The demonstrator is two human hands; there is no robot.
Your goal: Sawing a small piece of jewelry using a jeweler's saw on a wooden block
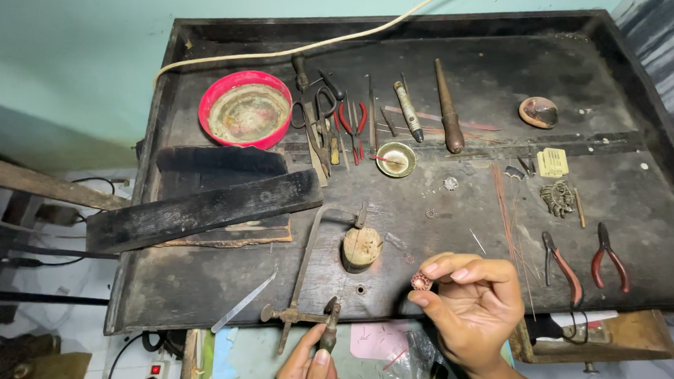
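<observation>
Looking down from the head cam: right hand [473,308] pinches a tiny ridged, reddish round bead [421,280] between thumb and fingertips, just over the front edge of the scuffed dark wooden bench [458,219]. Left hand [309,369] is closed around the dark handle of a thin metal-framed jeweller's saw [310,269], near a worn wooden peg [361,248].

Front middle: open tray [194,282] floor is left between the saw frame [310,265] and the pliers [563,267].
Left: passage is barred by dark slabs [205,206].
Back row: crowded by scissors [314,107], bowl [245,109] (red-rimmed) and handled tools [449,111].
Far right back: mostly bare.
</observation>
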